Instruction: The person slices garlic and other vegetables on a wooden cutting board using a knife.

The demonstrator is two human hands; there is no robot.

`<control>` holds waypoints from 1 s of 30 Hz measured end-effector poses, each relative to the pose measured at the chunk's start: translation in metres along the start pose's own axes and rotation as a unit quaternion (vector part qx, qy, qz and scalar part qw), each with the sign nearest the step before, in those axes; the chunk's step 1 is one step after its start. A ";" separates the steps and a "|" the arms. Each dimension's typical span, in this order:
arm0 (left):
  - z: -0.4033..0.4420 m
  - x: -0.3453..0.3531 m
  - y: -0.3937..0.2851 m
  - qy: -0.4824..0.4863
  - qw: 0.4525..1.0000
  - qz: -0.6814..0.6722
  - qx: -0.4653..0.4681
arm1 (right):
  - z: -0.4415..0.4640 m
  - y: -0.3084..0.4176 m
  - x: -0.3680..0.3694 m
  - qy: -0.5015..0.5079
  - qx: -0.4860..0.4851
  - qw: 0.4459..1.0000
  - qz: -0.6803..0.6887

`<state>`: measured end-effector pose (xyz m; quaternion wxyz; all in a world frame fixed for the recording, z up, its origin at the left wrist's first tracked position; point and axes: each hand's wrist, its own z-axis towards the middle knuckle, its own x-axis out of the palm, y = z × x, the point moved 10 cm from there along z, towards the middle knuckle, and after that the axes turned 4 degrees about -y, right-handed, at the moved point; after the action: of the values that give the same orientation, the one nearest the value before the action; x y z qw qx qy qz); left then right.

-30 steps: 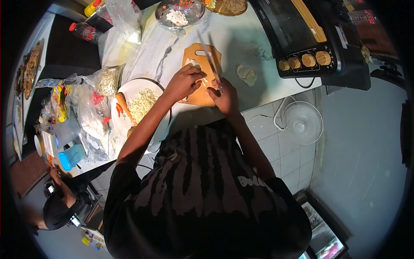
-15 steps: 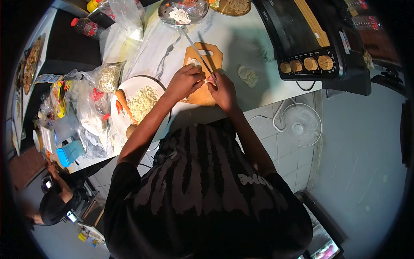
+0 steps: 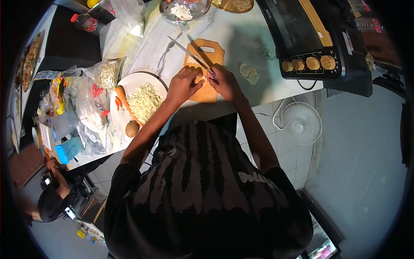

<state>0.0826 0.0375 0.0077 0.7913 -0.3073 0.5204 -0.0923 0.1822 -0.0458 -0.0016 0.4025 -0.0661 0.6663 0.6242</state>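
Note:
My right hand [image 3: 227, 86] is wrapped round the handle of a long kitchen knife [image 3: 185, 51], at the right side of a wooden cutting board [image 3: 206, 96]. Its blade slants up and left past the board's edge. My left hand [image 3: 183, 85] lies over the board's left side, fingers bent together near the right hand's fingertips. A small pale piece shows between the two hands, too small to name. Some whitish bits [image 3: 192, 60] lie on the board beyond my left fingers, partly hidden.
At left, a white plate [image 3: 120, 81] bears chopped pale pieces, a carrot [image 3: 122, 98], red chillies and a round brown item. Plastic bags [image 3: 90, 110] lie beyond it. Pale leaves [image 3: 249, 74] lie right of the board, near a black oven [image 3: 308, 64]. Another person [image 3: 58, 194] is at lower left.
The knife has swung so its tip points further left and nearer me. My left hand has shifted slightly left and the right hand slightly right.

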 end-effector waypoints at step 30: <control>-0.016 -0.013 -0.013 -0.094 0.995 0.009 0.013 | 0.006 0.007 0.008 0.011 -0.024 0.998 0.050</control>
<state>0.0653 0.0270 0.0208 0.8413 -0.3002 0.4451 -0.0627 0.1754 -0.0362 -0.0004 0.3614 -0.0494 0.6579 0.6589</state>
